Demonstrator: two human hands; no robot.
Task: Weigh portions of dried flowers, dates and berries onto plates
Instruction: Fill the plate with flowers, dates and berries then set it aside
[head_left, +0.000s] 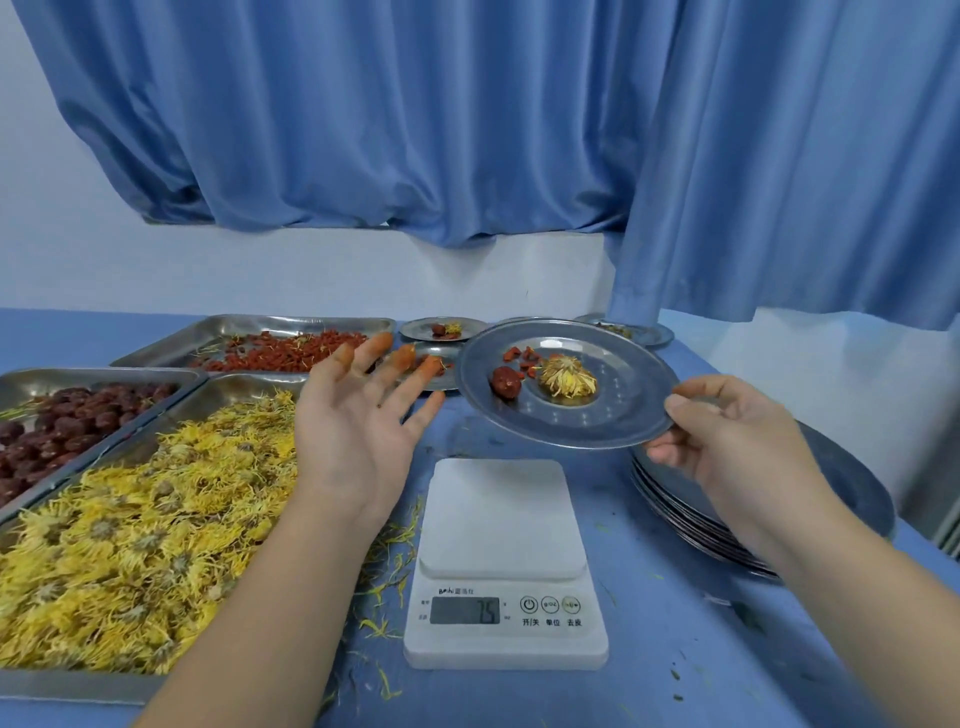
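Note:
My right hand (727, 436) pinches the rim of a round metal plate (613, 421), held in the air above and behind the white scale (504, 566). On the plate lie a dried yellow flower (567, 382), a red date (506, 383) and a few red berries (522, 357). My left hand (358, 415) hovers open, palm up and fingers spread, left of the plate; its fingertips are stained orange. The scale's platform is bare and its display shows digits.
Three steel trays on the left hold dried yellow flowers (135, 545), dates (52, 431) and red berries (280, 351). Filled small plates (441, 328) stand at the back. A stack of plates (852, 483) sits right of the scale. Blue curtains hang behind the table.

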